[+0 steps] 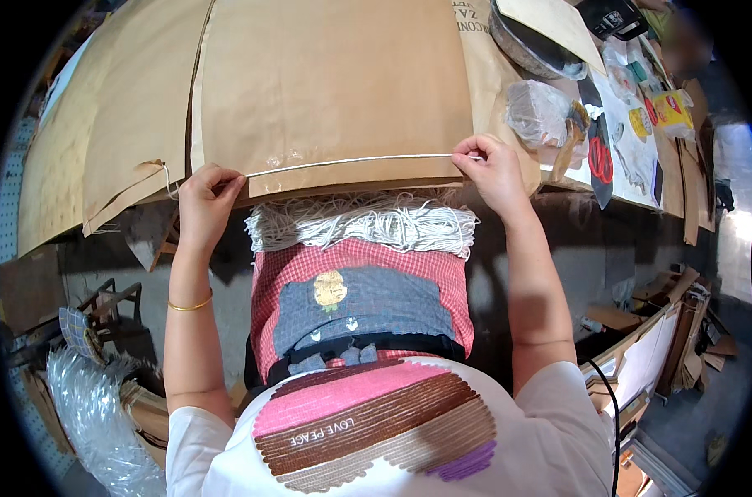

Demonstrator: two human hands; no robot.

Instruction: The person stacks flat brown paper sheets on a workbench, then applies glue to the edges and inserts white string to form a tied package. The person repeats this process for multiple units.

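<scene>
A white cord (351,160) is stretched nearly straight across the front part of a brown paper sheet (334,83). My left hand (207,201) pinches it near one end, and a loose tail curls up beyond my fingers on the left. At the other end my right hand (489,170) pinches the cord between thumb and fingers, with a short tip showing. Across my lap, just below the table edge, lies a thick bundle of white cords (367,225) on a red checked cloth (359,257).
At the right of the table are red-handled scissors (599,157), a clear plastic bag (538,112), a yellow packet (672,112) and a dark round pan (529,45). More brown paper (135,91) covers the left side. Clear plastic wrap (94,414) lies low on the left.
</scene>
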